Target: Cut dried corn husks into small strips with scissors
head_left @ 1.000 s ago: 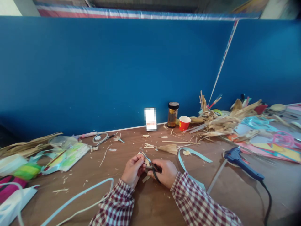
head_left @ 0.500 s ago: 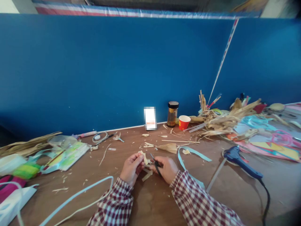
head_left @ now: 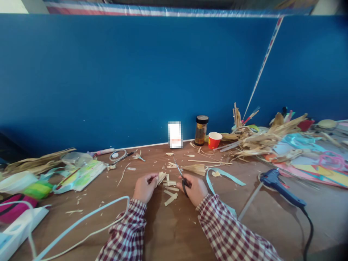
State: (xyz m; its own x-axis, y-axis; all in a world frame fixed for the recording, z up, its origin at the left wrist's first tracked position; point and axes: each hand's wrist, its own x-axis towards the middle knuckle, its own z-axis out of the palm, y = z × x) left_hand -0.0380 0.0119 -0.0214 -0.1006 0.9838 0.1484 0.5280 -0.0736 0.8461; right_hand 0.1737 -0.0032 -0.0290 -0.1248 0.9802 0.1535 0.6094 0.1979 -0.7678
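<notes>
Scraps (head_left: 171,198) are littering the worktop (head_left: 168,235) below a blue partition (head_left: 136,72).
Left hand (head_left: 145,187) is pinching pale strips (head_left: 161,178), right hand (head_left: 194,189) gripping scissors (head_left: 184,187); a jar (head_left: 201,128) is holding amber contents (head_left: 200,140).

We cannot read the white object (head_left: 175,135) by the blue wall (head_left: 136,79), since it is pixelated. The left hand (head_left: 146,188) hides the lower end of the pale piece (head_left: 162,177) it pinches, and the right hand (head_left: 194,188) covers part of the scissors (head_left: 185,186) — how its fingers sit in the loops, we cannot tell. Both checked sleeves (head_left: 127,228) run off the bottom edge, as does the black cord (head_left: 311,226). We cannot make out what fills the jar (head_left: 201,131) — and many scraps (head_left: 74,211) are too small to identify.
</notes>
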